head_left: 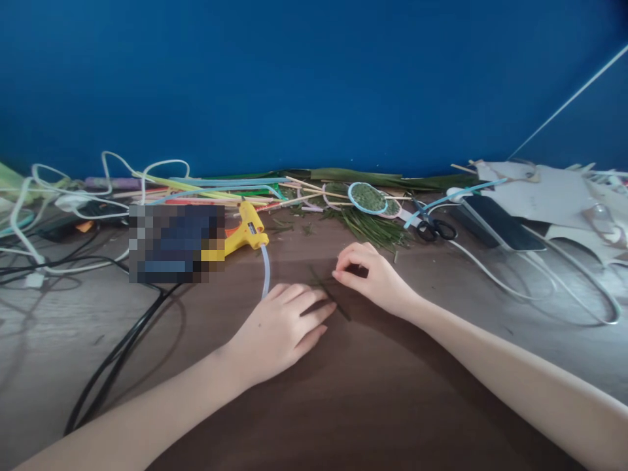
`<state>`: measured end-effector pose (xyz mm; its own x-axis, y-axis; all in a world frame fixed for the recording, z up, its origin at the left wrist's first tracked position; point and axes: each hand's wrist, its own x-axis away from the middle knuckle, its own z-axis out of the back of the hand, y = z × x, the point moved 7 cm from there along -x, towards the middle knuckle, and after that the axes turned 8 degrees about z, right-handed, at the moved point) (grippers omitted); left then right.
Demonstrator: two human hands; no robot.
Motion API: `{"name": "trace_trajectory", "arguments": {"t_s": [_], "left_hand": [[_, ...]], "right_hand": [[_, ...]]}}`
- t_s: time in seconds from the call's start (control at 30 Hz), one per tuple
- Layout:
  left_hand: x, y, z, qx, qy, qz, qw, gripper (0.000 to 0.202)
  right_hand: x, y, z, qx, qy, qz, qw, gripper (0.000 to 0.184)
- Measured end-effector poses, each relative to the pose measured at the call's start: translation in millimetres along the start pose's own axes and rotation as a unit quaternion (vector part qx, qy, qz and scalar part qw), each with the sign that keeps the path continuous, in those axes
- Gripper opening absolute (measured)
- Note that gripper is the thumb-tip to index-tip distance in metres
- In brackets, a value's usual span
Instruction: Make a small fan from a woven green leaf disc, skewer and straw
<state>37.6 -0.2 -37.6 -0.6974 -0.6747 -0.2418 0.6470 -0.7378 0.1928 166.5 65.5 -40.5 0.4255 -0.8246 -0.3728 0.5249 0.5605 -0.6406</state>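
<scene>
A thin dark green strip of leaf (pixel 342 310) lies slantwise on the brown table between my hands. My left hand (pixel 282 324) rests low over the table with its fingers stretched and slightly apart, the fingertips at the strip's left side. Just right of the strip, my right hand (pixel 375 278) is curled, thumb and fingertips brought together in a pinch; anything between them is too small to make out. Beyond my left hand lies a yellow glue gun (pixel 250 226) with a translucent glue stick (pixel 266 268) coming out of its back end.
At the back lie cut green leaf strips (pixel 375 227), a blue-rimmed oval filled with green bits (pixel 367 198), and black-handled scissors (pixel 436 229). A phone (pixel 503 222) with a white cable is at right, near white sheets (pixel 527 196). Black cables (pixel 122 347) cross the left side.
</scene>
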Motion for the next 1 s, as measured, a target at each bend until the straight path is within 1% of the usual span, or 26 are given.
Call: {"name": "trace_trajectory", "arguments": {"t_s": [0.07,0.17,0.23,0.37,0.43,0.57,0.63,0.7,0.8,0.83,0.9,1.0], "left_hand": [[1,3,2.0,-0.019,0.019,-0.016,1.000,0.028],[2,6,6.4,-0.039,0.047,-0.023,0.998,0.029],[1,7,5.9,-0.051,0.041,-0.021,0.998,0.031],[-1,10,-2.1,-0.074,-0.002,-0.030,0.997,0.038],[-1,11,-2.6,-0.078,0.003,-0.040,0.996,0.036],[1,13,1.9,-0.090,0.040,-0.052,0.994,0.033],[2,15,4.0,-0.094,0.053,-0.056,0.993,0.033],[2,17,5.8,-0.100,0.065,-0.059,0.991,0.033],[3,21,7.8,-0.112,0.084,-0.063,0.988,0.032],[4,22,8.0,-0.112,0.088,-0.065,0.988,0.032],[4,24,7.5,-0.106,0.087,-0.070,0.988,0.032],[5,25,5.2,-0.093,0.071,-0.076,0.990,0.033]], "right_hand": [[0,-4,-2,0.015,-0.007,0.018,1.000,0.013],[1,-6,-3,0.032,-0.017,0.025,0.999,0.014],[1,-6,-4,0.037,-0.018,0.024,0.999,0.015],[1,-6,-5,0.044,-0.020,0.027,0.998,0.015],[1,-6,-6,0.049,-0.022,0.029,0.998,0.015],[1,-5,-7,0.063,-0.029,0.023,0.997,0.013],[1,-5,-5,0.050,-0.023,0.027,0.998,0.013],[0,-1,-1,0.013,-0.016,0.017,1.000,0.010],[-2,12,7,-0.067,-0.004,-0.037,0.997,0.002],[-2,16,9,-0.088,-0.004,-0.056,0.995,0.003],[-4,21,10,-0.111,-0.020,-0.070,0.991,0.004],[-5,20,7,-0.099,-0.069,-0.047,0.992,0.004]]}}
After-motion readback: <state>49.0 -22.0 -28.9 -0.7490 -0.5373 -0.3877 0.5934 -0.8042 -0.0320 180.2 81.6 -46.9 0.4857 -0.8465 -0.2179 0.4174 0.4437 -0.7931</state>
